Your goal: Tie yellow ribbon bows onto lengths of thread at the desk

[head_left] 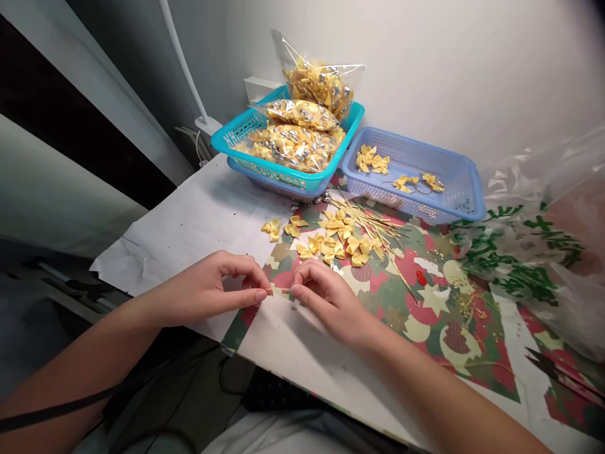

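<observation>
My left hand (222,289) is closed in a pinch, thumb against fingertips, over the near part of the table. Facing it, my right hand (328,301) also pinches, its fingertips a short gap away. What they hold is too small to make out; a faint thin line shows between them. Just beyond my right hand lies a loose group of yellow ribbon bows (333,246). Behind these, thin gold wire ties (373,221) are spread in a bundle. A few small silver bells (322,198) rest by the baskets.
A turquoise basket (220,140) holds clear bags (293,145) of yellow bows and silver pieces. Right of it, a blue basket (466,170) contains several bows. A plastic bag (534,252) with green print covers the right side, near dark scissors (560,375). Patterned paper (416,315) covers the table.
</observation>
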A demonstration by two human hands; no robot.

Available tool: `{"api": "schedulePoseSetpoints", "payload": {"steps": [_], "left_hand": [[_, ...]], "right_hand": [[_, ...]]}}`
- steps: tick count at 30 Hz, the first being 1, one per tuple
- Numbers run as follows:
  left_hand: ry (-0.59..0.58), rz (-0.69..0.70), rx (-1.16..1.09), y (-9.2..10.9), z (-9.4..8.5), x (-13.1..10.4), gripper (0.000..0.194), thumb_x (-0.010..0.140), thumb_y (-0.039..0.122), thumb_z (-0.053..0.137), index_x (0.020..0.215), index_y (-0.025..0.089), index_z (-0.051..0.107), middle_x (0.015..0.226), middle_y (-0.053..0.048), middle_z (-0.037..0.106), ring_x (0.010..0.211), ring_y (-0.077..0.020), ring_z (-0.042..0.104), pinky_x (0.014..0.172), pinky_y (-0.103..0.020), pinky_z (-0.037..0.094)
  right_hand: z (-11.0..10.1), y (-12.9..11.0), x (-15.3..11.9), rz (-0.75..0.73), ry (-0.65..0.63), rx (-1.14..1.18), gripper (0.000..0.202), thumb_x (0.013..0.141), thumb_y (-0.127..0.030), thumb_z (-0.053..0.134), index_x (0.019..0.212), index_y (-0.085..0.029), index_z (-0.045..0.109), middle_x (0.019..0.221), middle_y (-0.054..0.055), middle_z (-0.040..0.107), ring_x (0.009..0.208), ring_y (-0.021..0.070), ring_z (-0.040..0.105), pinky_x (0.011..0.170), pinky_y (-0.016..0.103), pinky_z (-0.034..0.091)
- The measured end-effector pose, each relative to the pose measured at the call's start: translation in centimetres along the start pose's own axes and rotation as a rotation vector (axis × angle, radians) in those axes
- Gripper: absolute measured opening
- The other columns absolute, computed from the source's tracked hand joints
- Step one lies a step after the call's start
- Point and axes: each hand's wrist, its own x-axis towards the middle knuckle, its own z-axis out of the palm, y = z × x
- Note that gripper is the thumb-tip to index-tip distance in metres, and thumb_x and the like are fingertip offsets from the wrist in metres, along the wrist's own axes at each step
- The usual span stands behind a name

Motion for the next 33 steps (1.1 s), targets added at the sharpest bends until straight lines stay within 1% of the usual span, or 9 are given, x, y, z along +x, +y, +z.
{"api": "schedulePoseSetpoints", "payload": {"steps": [3,8,11,15,17,21,27,33], "left_hand": [[0.001,-0.005,0.01,0.23,-0.08,-0.07,0.021,0.091,0.035,0.06,0.085,0.019,0.072,0.072,-0.001,0.072,0.069,-0.0135,0.064,0.068,-0.021,0.051],[0.016,-0.007,0.019,0.55,-0.04,-0.1,0.025,0.091,0.037,0.059,0.08,0.018,0.071,0.071,-0.001,0.071,0.067,-0.0133,0.064,0.066,-0.021,0.05],[0.026,-0.004,0.009,0.73,-0.01,-0.02,0.026,0.091,0.037,0.059,0.077,0.018,0.07,0.07,-0.001,0.071,0.067,-0.0131,0.064,0.066,-0.021,0.051],[0.032,0.009,-0.006,0.67,-0.04,0.01,0.024,0.091,0.036,0.059,0.078,0.018,0.07,0.069,0.0,0.07,0.065,-0.0121,0.063,0.065,-0.02,0.05],[0.032,0.011,0.001,0.53,-0.04,-0.01,0.024,0.092,0.036,0.059,0.079,0.019,0.07,0.069,0.0,0.07,0.065,-0.012,0.062,0.064,-0.02,0.049],[0.013,-0.002,-0.013,0.37,0.09,0.0,0.026,0.092,0.037,0.058,0.078,0.018,0.069,0.069,-0.001,0.07,0.066,-0.0129,0.064,0.065,-0.021,0.05],[0.012,0.019,-0.024,0.26,0.2,0.06,0.024,0.092,0.035,0.059,0.077,0.019,0.069,0.068,0.0,0.07,0.066,-0.0124,0.064,0.066,-0.02,0.05],[0.023,0.022,-0.017,-0.11,0.1,-0.07,0.024,0.092,0.035,0.059,0.078,0.019,0.069,0.07,0.0,0.07,0.067,-0.0123,0.064,0.066,-0.02,0.05]], "right_hand": [[0.01,0.02,0.03,0.0,-0.002,-0.015,0.018,0.096,-0.03,0.054,0.081,-0.018,0.052,0.085,0.002,0.055,0.081,0.014,0.05,0.073,0.027,0.042],[-0.19,-0.11,0.13,-0.002,-0.011,-0.047,0.021,0.097,-0.031,0.053,0.081,-0.018,0.053,0.086,0.002,0.057,0.081,0.0143,0.051,0.072,0.027,0.043],[-0.44,-0.25,0.15,0.002,-0.043,-0.034,0.018,0.098,-0.031,0.053,0.089,-0.018,0.06,0.091,0.004,0.061,0.088,0.0155,0.055,0.076,0.028,0.045],[-0.56,-0.5,0.12,0.014,-0.099,-0.021,0.014,0.096,-0.027,0.057,0.101,-0.018,0.066,0.1,0.005,0.065,0.094,0.016,0.059,0.081,0.029,0.047],[-0.49,-0.63,0.13,0.005,-0.112,-0.027,0.011,0.095,-0.024,0.059,0.099,-0.018,0.068,0.098,0.004,0.066,0.093,0.0152,0.06,0.08,0.028,0.048],[-0.29,-0.65,0.19,-0.006,-0.098,-0.022,0.009,0.092,-0.017,0.061,0.086,-0.018,0.068,0.09,0.002,0.067,0.085,0.0129,0.06,0.075,0.026,0.049],[-0.15,-0.21,0.21,0.015,-0.051,0.039,0.006,0.088,-0.018,0.065,0.084,-0.018,0.07,0.089,0.002,0.068,0.082,0.0128,0.061,0.073,0.026,0.049],[-0.14,-0.33,0.22,0.049,-0.044,0.099,0.005,0.084,-0.016,0.068,0.08,-0.017,0.067,0.087,0.002,0.067,0.079,0.012,0.061,0.071,0.025,0.049]]}}
